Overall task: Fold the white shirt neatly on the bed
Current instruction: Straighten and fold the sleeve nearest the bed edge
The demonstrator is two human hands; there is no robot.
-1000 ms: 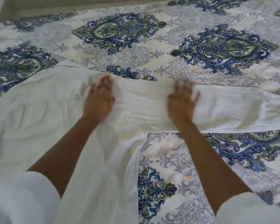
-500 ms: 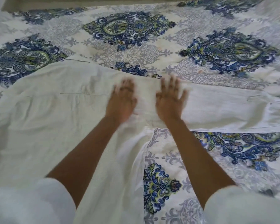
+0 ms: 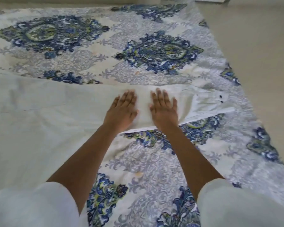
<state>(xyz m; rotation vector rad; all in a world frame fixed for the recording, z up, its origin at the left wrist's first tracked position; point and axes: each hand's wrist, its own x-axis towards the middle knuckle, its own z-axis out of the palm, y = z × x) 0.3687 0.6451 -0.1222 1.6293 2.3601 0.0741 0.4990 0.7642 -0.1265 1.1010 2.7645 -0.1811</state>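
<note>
— What can't you make out?

— The white shirt [image 3: 47, 115] runs off the picture at 9 o'clock, so its body is only partly seen. Its collar and front are out of sight. At 3 o'clock the sleeve [image 3: 206, 102] ends in a crumpled cuff with two small dark spots; whether they are buttons or holes I cannot tell. The cloth under both palms is covered.

— And the hands?

— The left hand [image 3: 123, 110] and right hand [image 3: 165, 110] lie flat, palms down, fingers stretched and slightly spread, side by side on the sleeve near the middle. Neither has hold of anything; they only press on the cloth. Their edges are a little blurred.

— Where is the shirt?

— Spread on the bed [image 3: 154, 161], its body toward 9 o'clock, the sleeve reaching toward 3 o'clock.

— The surface?

— A bedspread [image 3: 154, 53] printed with blue, green and grey ornaments on white, with a few faint yellowish marks. The person's white sleeves fill the corners at 7 and 5 o'clock.

— The room?

— A plain pale floor [image 3: 252, 63] lies beyond the bed's edge from 1 to 3 o'clock.
</note>
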